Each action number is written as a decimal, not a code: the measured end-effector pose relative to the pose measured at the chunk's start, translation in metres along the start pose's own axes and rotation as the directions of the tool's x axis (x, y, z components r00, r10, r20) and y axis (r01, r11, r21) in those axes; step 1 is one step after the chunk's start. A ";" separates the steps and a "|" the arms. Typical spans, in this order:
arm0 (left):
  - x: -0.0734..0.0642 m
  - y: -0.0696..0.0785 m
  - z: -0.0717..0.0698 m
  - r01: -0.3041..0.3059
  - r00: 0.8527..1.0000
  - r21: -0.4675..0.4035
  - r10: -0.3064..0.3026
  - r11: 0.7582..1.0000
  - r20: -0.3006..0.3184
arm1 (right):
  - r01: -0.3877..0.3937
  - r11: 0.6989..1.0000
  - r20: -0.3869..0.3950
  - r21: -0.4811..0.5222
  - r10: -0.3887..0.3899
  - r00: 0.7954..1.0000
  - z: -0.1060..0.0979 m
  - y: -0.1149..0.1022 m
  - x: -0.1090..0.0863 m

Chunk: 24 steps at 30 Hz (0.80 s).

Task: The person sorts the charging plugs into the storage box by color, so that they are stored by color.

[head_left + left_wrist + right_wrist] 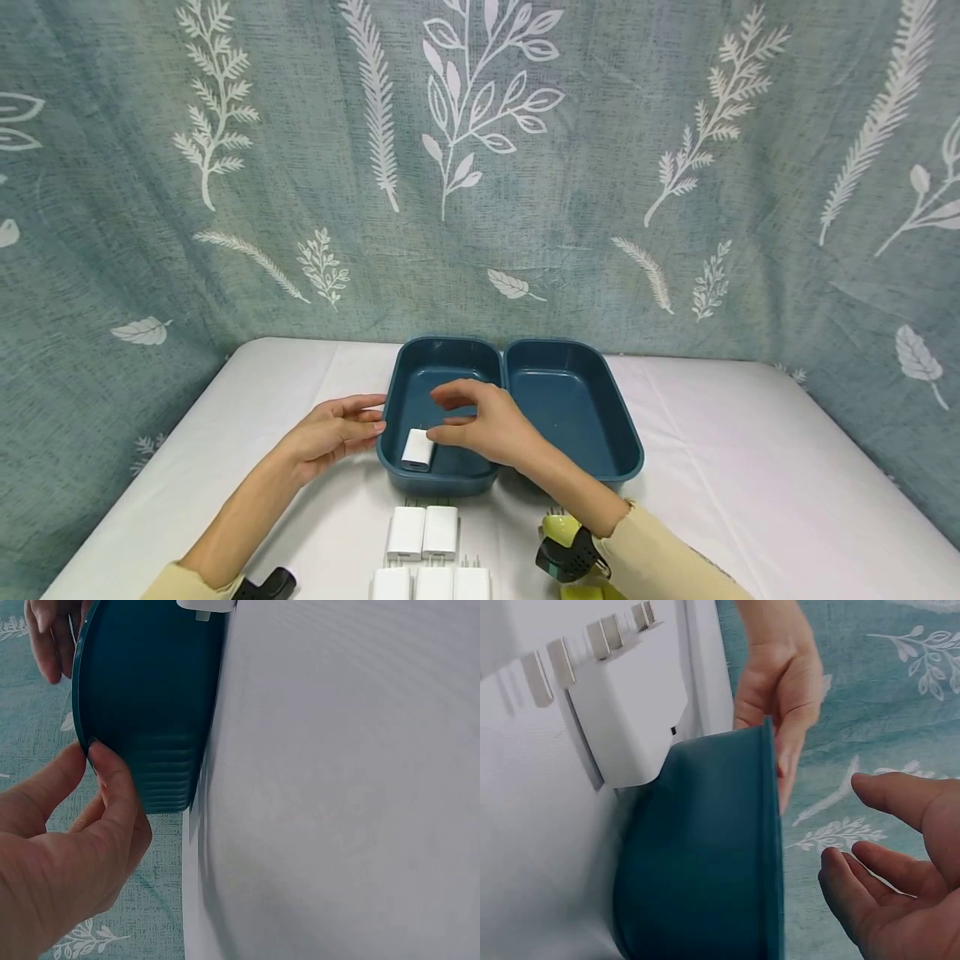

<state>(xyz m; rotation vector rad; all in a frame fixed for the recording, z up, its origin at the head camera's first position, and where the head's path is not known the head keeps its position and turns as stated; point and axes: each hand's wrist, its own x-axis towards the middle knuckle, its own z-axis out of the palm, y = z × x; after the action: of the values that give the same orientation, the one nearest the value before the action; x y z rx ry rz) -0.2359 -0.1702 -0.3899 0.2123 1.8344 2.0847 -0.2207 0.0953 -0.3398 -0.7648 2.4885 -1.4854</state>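
Two dark blue bins stand side by side in the head view. My left hand (341, 433) is at the left bin (442, 483), its thumb and finger pinching the rim (77, 697) in the left wrist view. Inside that bin, near its front left corner, lies a white plug-in charger (417, 448). Above the same bin is my right hand (480, 421), thumb and fingers apart. In the head view its thumb tip appears beside the charger; in the right wrist view nothing is between the fingers (885, 874).
The right bin (573, 408) has nothing inside. In front of the left bin, several white chargers (441, 532) sit in rows with their prongs pointing away. Yellow-green plugs (561, 528) show partly beneath my right wrist. A patterned curtain (525, 250) hangs behind the white-covered table (697, 483).
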 end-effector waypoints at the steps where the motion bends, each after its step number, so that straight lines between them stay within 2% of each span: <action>1: 0.000 0.000 0.000 0.002 1.000 0.002 -0.002 1.000 0.000 | 0.000 1.000 -0.005 0.010 0.000 1.000 -0.002 -0.001 -0.004; 6: 0.000 -0.001 0.001 0.006 1.000 0.006 -0.006 1.000 0.001 | -0.015 0.998 -0.013 0.056 0.016 1.000 -0.009 -0.004 -0.022; 9: 0.000 -0.001 0.000 0.003 1.000 0.006 -0.003 1.000 0.000 | -0.012 0.999 -0.008 0.050 0.013 1.000 -0.012 -0.007 -0.032; 20: -0.001 0.001 0.001 -0.003 1.000 0.015 0.002 1.000 0.003 | 0.037 0.998 0.059 0.058 -0.040 0.997 -0.009 -0.011 -0.076; 24: -0.001 0.002 0.002 -0.004 1.000 0.010 0.004 1.000 0.003 | 0.026 0.995 0.099 0.100 -0.036 0.994 -0.007 -0.008 -0.092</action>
<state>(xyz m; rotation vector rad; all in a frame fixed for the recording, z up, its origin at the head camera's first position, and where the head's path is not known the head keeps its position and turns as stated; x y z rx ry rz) -0.2347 -0.1687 -0.3880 0.2221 1.8449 2.0770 -0.1413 0.1427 -0.3417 -0.8430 2.3217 -1.5267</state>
